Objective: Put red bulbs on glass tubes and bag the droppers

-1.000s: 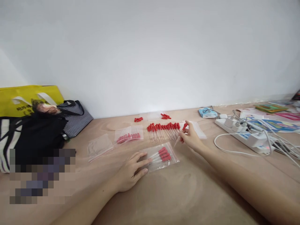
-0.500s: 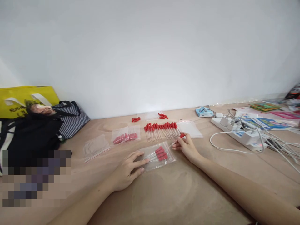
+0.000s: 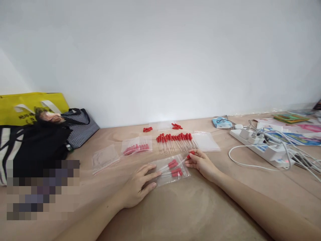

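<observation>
My right hand [image 3: 202,164] pinches the red bulb of a dropper [image 3: 191,154] between thumb and fingers. Its clear tube points left, into the mouth of a clear zip bag [image 3: 163,180]. Inside that bag lie several droppers [image 3: 177,172], red bulbs toward the right. My left hand [image 3: 141,183] lies with fingers stretched out and spread, fingertips on the bag's left side. Just behind, a row of loose droppers [image 3: 174,137] lies side by side, bulbs away from me.
Filled bags [image 3: 136,147] and a flat clear bag [image 3: 105,158] lie at left. White bags [image 3: 207,141] sit right of the row; red bulbs [image 3: 177,126] lie near the wall. A power strip [image 3: 260,150] with cables stands right, cloth bags [image 3: 80,129] left.
My right hand has brought the dropper left, so its tube now reaches into the bag. The droppers inside have shifted apart. The view has turned slightly left.
</observation>
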Motion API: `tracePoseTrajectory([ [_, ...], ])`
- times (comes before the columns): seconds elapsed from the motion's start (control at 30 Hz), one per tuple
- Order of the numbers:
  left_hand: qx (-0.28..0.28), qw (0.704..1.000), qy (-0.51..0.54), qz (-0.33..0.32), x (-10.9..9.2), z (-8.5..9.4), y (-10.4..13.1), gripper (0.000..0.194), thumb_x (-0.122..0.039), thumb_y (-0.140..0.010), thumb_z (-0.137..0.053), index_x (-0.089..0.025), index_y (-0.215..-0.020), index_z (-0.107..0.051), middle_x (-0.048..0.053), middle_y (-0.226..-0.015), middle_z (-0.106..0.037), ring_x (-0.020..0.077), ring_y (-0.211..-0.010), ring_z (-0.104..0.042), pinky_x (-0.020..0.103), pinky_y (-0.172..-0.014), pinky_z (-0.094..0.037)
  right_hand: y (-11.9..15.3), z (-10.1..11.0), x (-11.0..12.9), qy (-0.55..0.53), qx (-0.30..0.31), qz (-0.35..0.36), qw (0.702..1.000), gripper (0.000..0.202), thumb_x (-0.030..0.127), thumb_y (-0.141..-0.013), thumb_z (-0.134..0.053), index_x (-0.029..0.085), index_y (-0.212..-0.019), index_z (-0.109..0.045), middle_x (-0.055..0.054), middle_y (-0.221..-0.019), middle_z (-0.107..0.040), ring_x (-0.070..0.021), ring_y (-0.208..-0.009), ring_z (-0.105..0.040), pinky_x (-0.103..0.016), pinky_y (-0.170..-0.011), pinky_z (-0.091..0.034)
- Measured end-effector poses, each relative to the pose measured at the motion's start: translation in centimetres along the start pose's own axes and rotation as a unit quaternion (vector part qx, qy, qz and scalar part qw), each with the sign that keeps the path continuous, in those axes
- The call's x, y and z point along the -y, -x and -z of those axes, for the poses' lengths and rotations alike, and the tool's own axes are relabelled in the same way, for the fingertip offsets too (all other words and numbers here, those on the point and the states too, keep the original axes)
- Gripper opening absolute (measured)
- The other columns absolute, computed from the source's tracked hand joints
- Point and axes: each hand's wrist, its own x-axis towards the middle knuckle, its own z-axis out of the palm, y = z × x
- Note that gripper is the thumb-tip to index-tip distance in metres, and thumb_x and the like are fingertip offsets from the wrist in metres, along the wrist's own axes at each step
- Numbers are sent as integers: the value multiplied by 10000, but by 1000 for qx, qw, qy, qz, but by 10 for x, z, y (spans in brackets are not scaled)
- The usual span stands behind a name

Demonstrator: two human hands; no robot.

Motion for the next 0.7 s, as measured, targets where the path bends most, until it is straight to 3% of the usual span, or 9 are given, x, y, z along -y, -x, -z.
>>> tracePoseTrajectory([
  [0.2, 2, 1000, -3, 2, -2, 2, 1, 385, -297, -864, -387, -344, -1246, -401, 16, -1325, -366, 240, -1210, -319, 433, -979, -312, 3, -1, -3, 16, -20, 19, 1000, 226, 137, -669, -589, 202, -785, -407, 51, -601, -551, -100, -527, -591, -234, -532, -502],
  [0.4, -4, 1000, 3, -3, -2, 2, 0, 381, -291, -861, -396, -339, -1238, -415, 16, -1321, -375, 241, -1206, -323, 437, -979, -308, 1, 5, -8, 177, 78, 28, 981, 228, 293, -582, -682, 152, -679, -532, 49, -502, -547, -63, -423, -477, -189, -431, -388],
  [0.5, -5, 1000, 8, -4, -1, 1, 0, 380, -292, -863, -392, -348, -1239, -409, 11, -1323, -371, 242, -1210, -317, 442, -981, -301, -3, 7, -11, 203, 110, 31, 973, 220, 330, -591, -665, 146, -695, -606, 19, -566, -603, -83, -484, -506, -207, -476, -384],
  [0.6, -2, 1000, 6, -5, 1, -1, -1, 382, -304, -866, -386, -361, -1244, -396, 8, -1331, -359, 241, -1218, -305, 445, -983, -295, -5, 7, -13, 210, 116, 40, 970, 199, 321, -596, -653, 154, -703, -635, -5, -636, -640, -118, -570, -554, -235, -551, -411],
  [0.7, -5, 1000, 3, -9, 1, 0, -1, 383, -302, -865, -385, -354, -1244, -398, 7, -1327, -368, 241, -1216, -310, 441, -983, -296, -5, 3, -14, 226, 104, 42, 968, 179, 296, -599, -647, 158, -712, -639, -5, -634, -640, -117, -537, -541, -229, -516, -396],
])
